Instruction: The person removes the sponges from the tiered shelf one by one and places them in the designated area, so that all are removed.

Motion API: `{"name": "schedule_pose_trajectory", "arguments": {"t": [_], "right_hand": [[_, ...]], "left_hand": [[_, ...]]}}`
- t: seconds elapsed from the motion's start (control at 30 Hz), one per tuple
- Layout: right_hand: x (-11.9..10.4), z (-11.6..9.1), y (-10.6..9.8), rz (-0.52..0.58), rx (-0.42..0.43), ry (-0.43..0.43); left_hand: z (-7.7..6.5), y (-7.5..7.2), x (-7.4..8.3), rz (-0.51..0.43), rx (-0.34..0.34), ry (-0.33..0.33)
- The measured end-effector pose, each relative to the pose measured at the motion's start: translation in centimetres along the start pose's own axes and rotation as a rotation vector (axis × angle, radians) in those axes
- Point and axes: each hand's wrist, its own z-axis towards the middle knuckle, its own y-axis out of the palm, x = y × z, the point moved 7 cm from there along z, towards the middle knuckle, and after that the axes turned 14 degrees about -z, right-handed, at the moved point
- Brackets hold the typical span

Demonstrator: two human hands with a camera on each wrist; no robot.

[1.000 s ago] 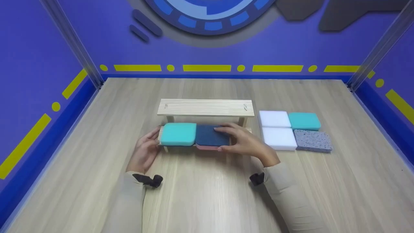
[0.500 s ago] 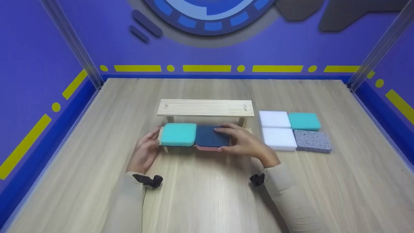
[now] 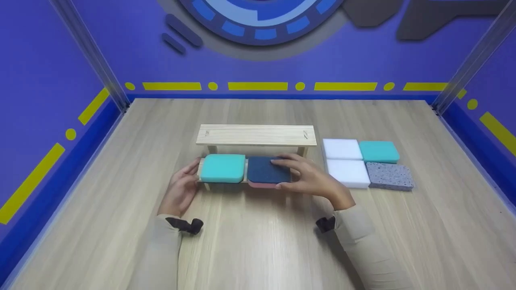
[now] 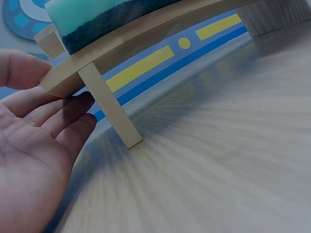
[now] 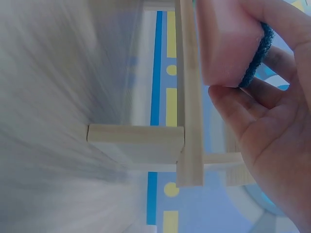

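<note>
My left hand (image 3: 181,189) grips the left end of the lower shelf (image 4: 131,39) of a light wooden two-step rack, its thumb on the near side and its fingers beneath. On that shelf lies a teal sponge (image 3: 223,168), its dark scouring layer (image 4: 102,28) underneath. Just right of it, my right hand (image 3: 308,179) holds a pink sponge (image 5: 231,46) by its right side, dark scouring pad (image 3: 267,169) facing up. The pink sponge is over the lower shelf; whether it touches the wood I cannot tell. A narrow gap separates the two sponges.
Behind the lower shelf rises the rack's bare upper shelf (image 3: 258,135). Right of the rack, two white sponges (image 3: 347,173), a teal one (image 3: 379,151) and a speckled grey one (image 3: 390,175) lie close together on the wood-grain table (image 3: 258,241). Blue walls (image 3: 266,68) enclose the table.
My right hand has shifted slightly right with the pink sponge, and a small gap has appeared beside the teal sponge. The left hand stays at the shelf end.
</note>
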Motion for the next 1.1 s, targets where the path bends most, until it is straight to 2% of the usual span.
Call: {"name": "schedule_pose_trajectory", "arguments": {"t": [0.13, 0.4, 0.6, 0.9, 1.1], "right_hand": [[0.2, -0.3, -0.2, 0.029, -0.022, 0.007], [0.6, -0.8, -0.3, 0.093, -0.032, -0.047], [1.2, -1.3, -0.6, 0.155, -0.044, -0.031], [1.6, -2.4, -1.6, 0.074, 0.007, -0.069], [2.0, -3.2, -2.0, 0.055, 0.005, -0.065]], "left_hand": [[0.0, 0.0, 0.0, 0.004, -0.004, 0.001], [0.0, -0.1, -0.1, -0.003, 0.011, -0.001], [0.1, -0.1, -0.2, -0.011, 0.017, -0.007], [0.2, -0.1, -0.2, 0.003, 0.011, -0.006], [0.1, -0.2, -0.3, -0.006, 0.022, -0.010]]}}
